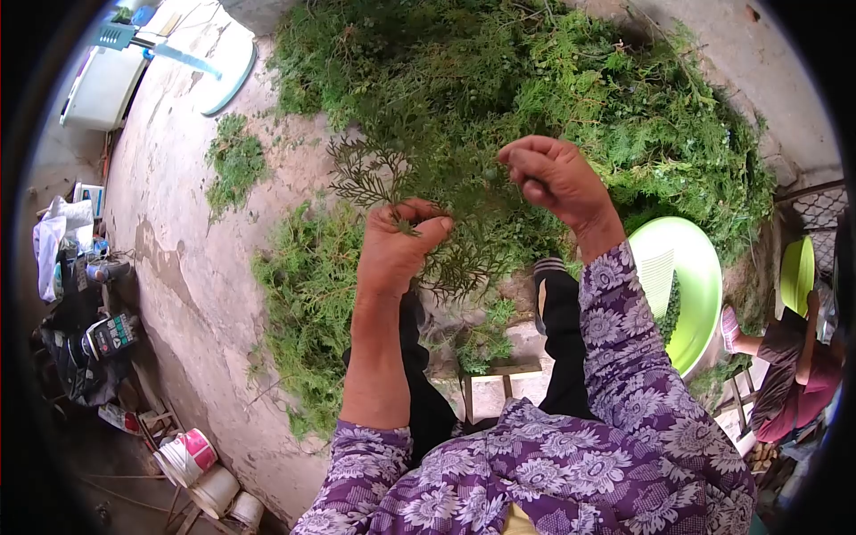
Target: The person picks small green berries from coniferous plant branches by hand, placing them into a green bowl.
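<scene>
My left hand (403, 245) is closed on a green sprig (370, 169), whose flat leafy ends spread out above and below the fist. To its right and a little higher, my right hand (557, 183) is raised with its fingertips pinched together near a small round green thing (491, 175); whether the fingers grip it is too small to tell. Behind both hands lies a large heap of green cuttings (428, 80). A smaller pile (312, 294) lies to the left of my left forearm.
A lime-green basin (706, 294) stands at the right, beyond it a seated person (789, 379) near another green basin (796, 276). White buckets (214, 489) are at the lower left. A fan base (234, 80) stands at the upper left.
</scene>
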A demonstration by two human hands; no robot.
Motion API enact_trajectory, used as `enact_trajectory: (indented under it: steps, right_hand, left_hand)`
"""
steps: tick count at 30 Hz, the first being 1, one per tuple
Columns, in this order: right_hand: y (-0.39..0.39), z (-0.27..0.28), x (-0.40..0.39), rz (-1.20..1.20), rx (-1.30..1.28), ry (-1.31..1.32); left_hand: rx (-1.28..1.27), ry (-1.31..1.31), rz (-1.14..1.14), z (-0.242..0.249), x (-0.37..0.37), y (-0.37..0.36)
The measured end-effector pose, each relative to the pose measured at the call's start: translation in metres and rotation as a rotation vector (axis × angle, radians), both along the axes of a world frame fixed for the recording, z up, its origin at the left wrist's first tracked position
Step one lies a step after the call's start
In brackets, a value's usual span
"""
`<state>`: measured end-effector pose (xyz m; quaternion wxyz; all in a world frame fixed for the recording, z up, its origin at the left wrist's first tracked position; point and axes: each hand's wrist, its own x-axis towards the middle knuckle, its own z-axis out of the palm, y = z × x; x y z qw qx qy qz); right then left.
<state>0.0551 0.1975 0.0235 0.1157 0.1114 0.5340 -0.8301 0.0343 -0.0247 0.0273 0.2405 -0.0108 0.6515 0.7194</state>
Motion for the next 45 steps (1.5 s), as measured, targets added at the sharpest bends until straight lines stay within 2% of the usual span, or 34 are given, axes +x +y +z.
enact_trajectory:
  steps: [1,3,6,9,13,16,19,21,24,28,30,34,36,43,45]
  right_hand:
    - [-0.004,0.002,0.002,0.001,0.000,-0.001]
    - [-0.013,0.003,0.004,0.053,0.362,0.043]
    - [-0.012,-0.004,0.002,0.053,0.456,0.071]
    - [-0.006,-0.005,0.004,0.147,0.346,-0.018]
    - [-0.009,-0.005,0.002,0.152,0.387,0.053]
    - [-0.011,-0.002,0.002,0.119,0.350,0.031]
    - [-0.005,-0.010,0.000,0.020,0.463,0.099]
    - [0.010,-0.018,-0.005,-0.224,-0.102,-0.027]
    - [0.015,-0.011,-0.004,-0.253,-0.248,-0.084]
    - [0.006,-0.020,-0.005,-0.112,-0.202,-0.142]
    - [0.004,-0.020,-0.007,0.036,-0.282,-0.087]
    - [-0.010,-0.003,-0.003,-0.010,-0.334,-0.036]
    - [-0.007,-0.003,-0.001,0.086,-0.441,0.078]
    - [-0.004,-0.010,0.002,0.108,-0.299,0.109]
    - [-0.006,-0.012,0.001,0.026,-0.327,0.071]
  left_hand:
    - [-0.047,-0.016,-0.020,0.002,0.000,0.000]
    - [-0.022,0.000,-0.035,0.000,0.001,0.001]
    - [0.001,0.012,-0.058,-0.002,0.001,0.001]
    - [0.022,0.000,-0.042,-0.005,0.002,0.000]
    - [0.001,-0.025,-0.080,-0.003,0.001,0.000]
    - [0.009,-0.008,-0.048,0.000,0.002,0.001]
    - [0.066,-0.023,0.004,-0.005,0.003,0.001]
    - [0.073,-0.035,0.035,-0.008,0.004,0.000]
    - [0.097,-0.079,0.033,-0.003,0.003,-0.002]
    - [0.114,-0.180,-0.048,0.005,0.003,-0.004]
    - [0.120,-0.188,-0.028,0.006,0.004,-0.002]
    - [0.114,-0.218,-0.029,0.008,0.002,-0.002]
    - [0.126,-0.217,-0.039,0.007,0.002,-0.002]
    - [0.144,-0.246,-0.071,0.008,0.002,-0.002]
    - [0.157,-0.243,-0.080,0.007,0.002,-0.003]
